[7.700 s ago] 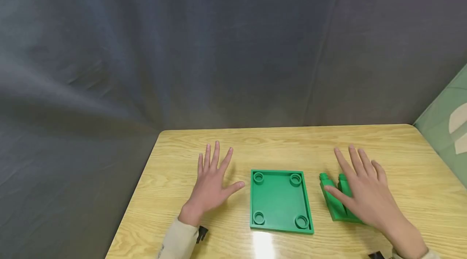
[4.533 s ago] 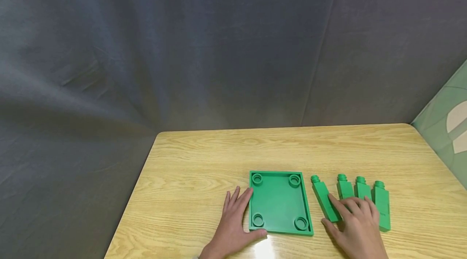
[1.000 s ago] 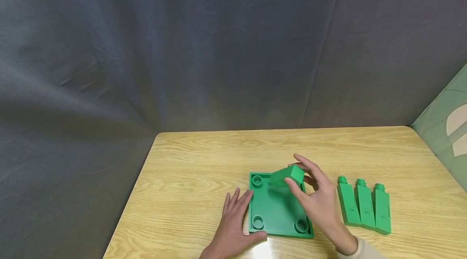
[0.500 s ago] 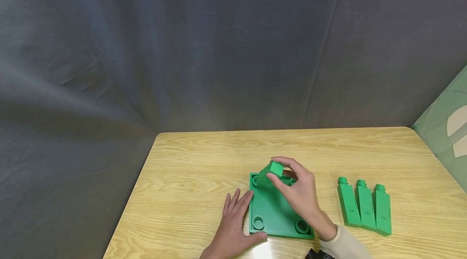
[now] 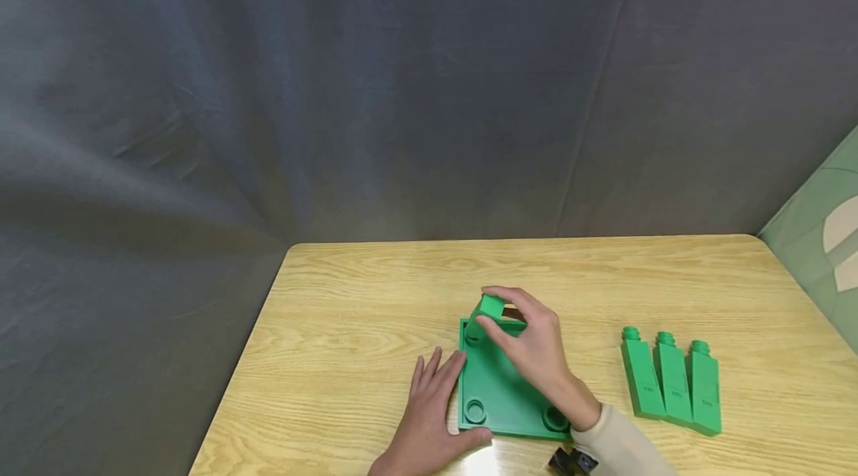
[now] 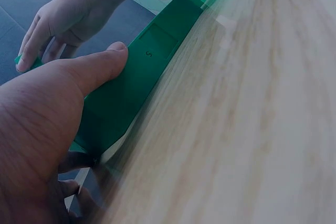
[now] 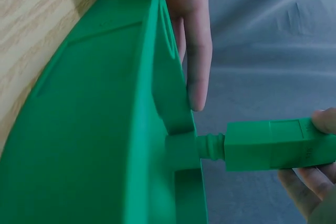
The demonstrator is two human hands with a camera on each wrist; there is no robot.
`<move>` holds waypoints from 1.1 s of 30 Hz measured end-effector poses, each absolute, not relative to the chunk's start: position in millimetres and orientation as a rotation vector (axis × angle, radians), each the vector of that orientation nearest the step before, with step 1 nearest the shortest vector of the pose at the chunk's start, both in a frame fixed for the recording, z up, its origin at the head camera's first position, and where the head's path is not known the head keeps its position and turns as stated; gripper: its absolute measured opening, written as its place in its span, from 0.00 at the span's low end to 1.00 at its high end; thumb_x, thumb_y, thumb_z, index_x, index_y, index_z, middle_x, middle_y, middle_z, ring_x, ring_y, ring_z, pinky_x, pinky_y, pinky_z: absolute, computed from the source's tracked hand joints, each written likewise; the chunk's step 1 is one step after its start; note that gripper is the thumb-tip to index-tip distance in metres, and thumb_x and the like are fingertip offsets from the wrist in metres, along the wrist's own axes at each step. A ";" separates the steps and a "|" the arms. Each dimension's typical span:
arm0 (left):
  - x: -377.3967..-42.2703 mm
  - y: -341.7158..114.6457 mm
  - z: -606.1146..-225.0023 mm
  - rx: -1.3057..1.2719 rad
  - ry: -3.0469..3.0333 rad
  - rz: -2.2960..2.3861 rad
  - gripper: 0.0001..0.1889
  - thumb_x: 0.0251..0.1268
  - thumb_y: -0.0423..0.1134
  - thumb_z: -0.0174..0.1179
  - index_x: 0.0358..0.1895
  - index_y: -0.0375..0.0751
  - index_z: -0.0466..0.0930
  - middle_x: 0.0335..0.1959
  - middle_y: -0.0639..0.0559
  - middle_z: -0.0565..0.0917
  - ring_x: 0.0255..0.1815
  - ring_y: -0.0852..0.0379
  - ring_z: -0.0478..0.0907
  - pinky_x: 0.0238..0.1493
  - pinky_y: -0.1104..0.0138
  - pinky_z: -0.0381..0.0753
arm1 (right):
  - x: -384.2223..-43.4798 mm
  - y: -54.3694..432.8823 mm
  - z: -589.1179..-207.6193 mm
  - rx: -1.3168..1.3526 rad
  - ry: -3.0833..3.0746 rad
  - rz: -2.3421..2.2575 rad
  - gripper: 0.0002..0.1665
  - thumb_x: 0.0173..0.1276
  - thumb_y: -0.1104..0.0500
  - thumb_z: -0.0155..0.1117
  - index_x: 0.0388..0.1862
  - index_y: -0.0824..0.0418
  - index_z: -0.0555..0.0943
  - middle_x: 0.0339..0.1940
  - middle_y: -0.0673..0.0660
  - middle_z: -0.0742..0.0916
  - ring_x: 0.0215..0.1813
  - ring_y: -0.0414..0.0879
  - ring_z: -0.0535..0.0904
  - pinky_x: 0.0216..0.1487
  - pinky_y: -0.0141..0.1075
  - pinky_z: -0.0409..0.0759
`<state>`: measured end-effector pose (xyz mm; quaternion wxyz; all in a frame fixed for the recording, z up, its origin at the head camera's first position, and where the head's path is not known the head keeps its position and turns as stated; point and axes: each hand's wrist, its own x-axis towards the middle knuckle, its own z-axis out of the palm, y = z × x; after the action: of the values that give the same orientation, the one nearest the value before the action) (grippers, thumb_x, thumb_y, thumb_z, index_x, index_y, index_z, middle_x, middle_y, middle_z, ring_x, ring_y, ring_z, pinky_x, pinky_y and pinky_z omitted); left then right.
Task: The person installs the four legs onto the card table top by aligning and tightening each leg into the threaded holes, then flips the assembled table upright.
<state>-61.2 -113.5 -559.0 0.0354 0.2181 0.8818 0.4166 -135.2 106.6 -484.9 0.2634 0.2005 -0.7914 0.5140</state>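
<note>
A square green toy tabletop [image 5: 499, 386] lies underside up, a round socket at each corner. My right hand [image 5: 536, 346] pinches a green table leg [image 5: 494, 306] between thumb and fingers over the far left socket. In the right wrist view the threaded end of the leg [image 7: 262, 145] meets the socket mouth, in line with it, some thread showing. My left hand [image 5: 429, 416] braces the near left corner, straight fingers along the left side and thumb against the near side. The left wrist view shows that thumb on the outer wall of the tabletop [image 6: 131, 87].
Three more green table legs [image 5: 673, 386] lie side by side on the wooden table [image 5: 362, 297], to the right, threaded ends pointing away. A dark cloth [image 5: 429, 103] hangs behind the table and along its left. A green patterned surface [image 5: 831, 238] stands at the right.
Right hand picked one leg from the group, carried it left over the tabletop and tipped it upright at the far left socket. Left hand came to the tabletop's corner and has stayed there.
</note>
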 end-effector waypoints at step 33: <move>-61.9 -113.2 -560.2 0.704 2.735 1.263 0.59 0.66 0.76 0.69 0.92 0.50 0.56 0.89 0.51 0.66 0.92 0.33 0.50 0.89 0.40 0.35 | -146.0 109.5 -479.4 0.746 -2.338 1.345 0.26 0.75 0.67 0.76 0.71 0.62 0.86 0.61 0.60 0.91 0.52 0.54 0.91 0.48 0.50 0.96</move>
<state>-61.9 -113.2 -560.2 0.0238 0.2275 0.8837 0.4082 -146.0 109.5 -479.4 0.1707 0.2626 -0.8231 0.4737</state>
